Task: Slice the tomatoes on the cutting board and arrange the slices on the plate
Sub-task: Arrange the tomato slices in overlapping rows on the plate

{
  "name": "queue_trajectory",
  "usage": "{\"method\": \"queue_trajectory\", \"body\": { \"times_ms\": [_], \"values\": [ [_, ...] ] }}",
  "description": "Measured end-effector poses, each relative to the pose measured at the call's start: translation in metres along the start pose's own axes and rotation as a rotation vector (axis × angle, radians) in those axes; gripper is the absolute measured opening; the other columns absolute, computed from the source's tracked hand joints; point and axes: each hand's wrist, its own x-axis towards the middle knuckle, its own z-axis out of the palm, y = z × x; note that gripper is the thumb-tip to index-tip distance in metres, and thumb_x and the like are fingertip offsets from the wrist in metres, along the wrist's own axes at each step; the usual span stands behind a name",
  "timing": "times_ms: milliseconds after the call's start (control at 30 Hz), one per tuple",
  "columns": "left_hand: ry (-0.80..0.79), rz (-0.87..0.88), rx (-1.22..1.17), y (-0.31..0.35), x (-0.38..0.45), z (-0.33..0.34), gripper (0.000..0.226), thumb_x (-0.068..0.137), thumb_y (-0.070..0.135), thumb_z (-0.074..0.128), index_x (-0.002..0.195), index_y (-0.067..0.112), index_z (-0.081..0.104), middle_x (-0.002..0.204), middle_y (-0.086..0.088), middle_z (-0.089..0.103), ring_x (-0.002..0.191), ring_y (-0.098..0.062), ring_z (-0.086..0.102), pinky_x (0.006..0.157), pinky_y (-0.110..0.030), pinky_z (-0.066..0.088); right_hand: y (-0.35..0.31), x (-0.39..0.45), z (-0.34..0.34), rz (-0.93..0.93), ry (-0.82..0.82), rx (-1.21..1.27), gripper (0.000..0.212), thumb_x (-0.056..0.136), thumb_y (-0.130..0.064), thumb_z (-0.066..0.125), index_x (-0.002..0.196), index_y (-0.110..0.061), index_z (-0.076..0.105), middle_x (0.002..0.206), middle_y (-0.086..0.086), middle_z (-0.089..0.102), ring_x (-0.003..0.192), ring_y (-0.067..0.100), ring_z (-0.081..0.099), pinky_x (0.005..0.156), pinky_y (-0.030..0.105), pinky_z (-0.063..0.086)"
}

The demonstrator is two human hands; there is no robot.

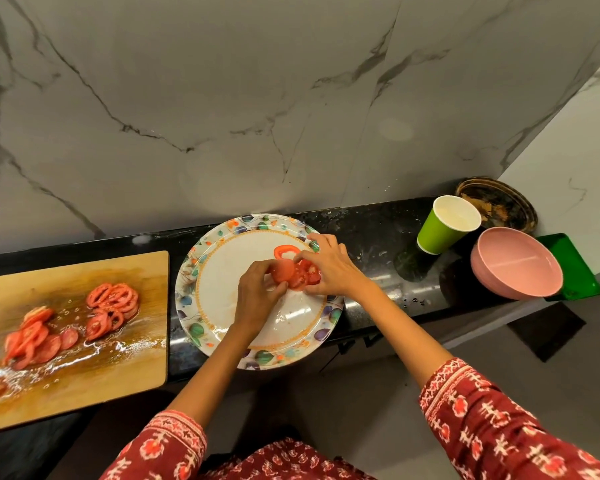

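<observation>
Both our hands hold a stack of slices (297, 276) over the plate (201, 299): left grip (257, 289) and right grip (326, 268) pinching it. No writing shows; at nine o'clock the board (118, 368) is cut off.

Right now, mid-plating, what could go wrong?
1. Both hands, left hand and right hand, hold a wet stack of tomato slices; some may slip and land in a heap.
2. The plate overhangs the counter edge; downward pressure might tip it.
3. The cutting board is awash in juice, so the slices there will be slippery.
</observation>
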Motion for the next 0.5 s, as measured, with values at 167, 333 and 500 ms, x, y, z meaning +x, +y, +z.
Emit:
{"method": "queue_trajectory", "body": {
  "times_ms": [167, 333, 500],
  "values": [
    [0.013, -0.011, -0.007, -0.0024, 0.0007, -0.0082, 0.039, 0.075, 0.011, 0.075, 0.111, 0.007, 0.060, 0.109, -0.012, 0.063, 0.094, -0.010, 0.056, 0.084, -0.009, 0.041, -0.0027, 0.0036, 0.0010, 0.014, -0.006, -0.010, 0.055, 0.076, -0.050, 0.067, 0.123, -0.024, 0.054, 0.146, 0.010, 0.024, 0.134, 0.028, 0.015, 0.102, 0.040, 0.022],
    [-0.007, 0.000, -0.009, -0.0038, -0.0030, -0.0103, 0.039, 0.075, 0.011, 0.074, 0.111, 0.006, 0.060, 0.108, -0.012, 0.064, 0.094, -0.010, 0.056, 0.083, -0.006, 0.038, -0.0066, 0.0046, 0.0024, -0.005, 0.055, -0.040, 0.037, 0.081, -0.040, 0.064, 0.112, -0.020, 0.060, 0.140, 0.010, 0.031, 0.131, 0.027, 0.021, 0.097, 0.037, 0.025],
    [-0.014, -0.007, -0.010, -0.0042, -0.0046, -0.0106, 0.039, 0.074, 0.012, 0.075, 0.110, 0.006, 0.061, 0.108, -0.011, 0.064, 0.093, -0.010, 0.056, 0.083, -0.007, 0.038, -0.0077, 0.0015, -0.0033, 0.072, 0.102, 0.177, 0.020, 0.081, -0.031, 0.068, 0.097, -0.020, 0.066, 0.125, 0.004, 0.045, 0.121, 0.021, 0.031, 0.093, 0.035, 0.027]
  ]
}}
